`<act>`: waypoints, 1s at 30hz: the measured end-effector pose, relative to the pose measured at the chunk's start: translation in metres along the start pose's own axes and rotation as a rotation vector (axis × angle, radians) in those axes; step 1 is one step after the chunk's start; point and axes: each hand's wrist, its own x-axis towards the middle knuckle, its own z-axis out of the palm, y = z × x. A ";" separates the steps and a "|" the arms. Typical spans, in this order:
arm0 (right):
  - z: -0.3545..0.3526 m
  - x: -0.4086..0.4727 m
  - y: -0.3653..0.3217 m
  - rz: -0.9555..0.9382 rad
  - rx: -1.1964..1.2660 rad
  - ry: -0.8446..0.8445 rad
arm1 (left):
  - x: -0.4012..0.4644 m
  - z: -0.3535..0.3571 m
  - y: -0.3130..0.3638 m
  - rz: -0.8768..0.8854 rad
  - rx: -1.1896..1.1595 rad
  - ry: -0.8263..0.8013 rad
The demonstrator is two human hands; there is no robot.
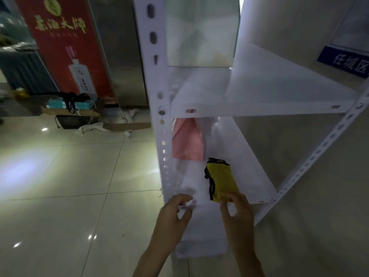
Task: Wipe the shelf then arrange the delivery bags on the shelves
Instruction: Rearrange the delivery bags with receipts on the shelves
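Red is the tall banner [65, 47] at your far left, with gold characters and a white bottle printed on it; at its foot lie a cardboard box [69, 111] with black straps and some crumpled paper on the tiled floor [60, 176]. Moving right, you see the white metal shelf unit [157, 96] with its perforated upright. Your left hand [175, 210] is at the front left corner of the lower shelf [249, 156], with the fingers curled and pinching something white and thin; I cannot tell if it is a bag or paper, because the picture is blurred there. Behind it, on the same lower shelf, a pink delivery bag [187, 142] stands upright against the left side. Just beside it to the right, a yellow cloth [221, 180] with a black edge lies flat on the shelf. Your right hand [236, 206] pinches the near end of this cloth between thumb and fingers. The upper shelf [279, 86] is above, and a blue sign [347, 60] with white characters is at the far right.
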 end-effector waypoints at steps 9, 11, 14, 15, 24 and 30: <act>0.056 -0.118 -0.087 0.068 0.136 -0.051 | -0.069 -0.129 -0.064 0.015 -0.129 0.004; 0.075 -0.133 -0.111 0.061 0.151 -0.110 | -0.082 -0.161 -0.078 0.016 -0.103 0.032; 0.106 -0.147 -0.147 0.041 0.177 -0.203 | -0.092 -0.207 -0.094 -0.003 -0.090 0.084; 0.115 -0.150 -0.157 0.022 0.188 -0.223 | -0.093 -0.221 -0.099 -0.014 -0.097 0.107; 0.192 -0.128 -0.207 0.010 0.221 -0.312 | -0.053 -0.304 -0.141 -0.040 -0.149 0.219; 0.258 -0.076 -0.216 0.093 0.263 -0.302 | 0.018 -0.323 -0.173 -0.068 -0.187 0.221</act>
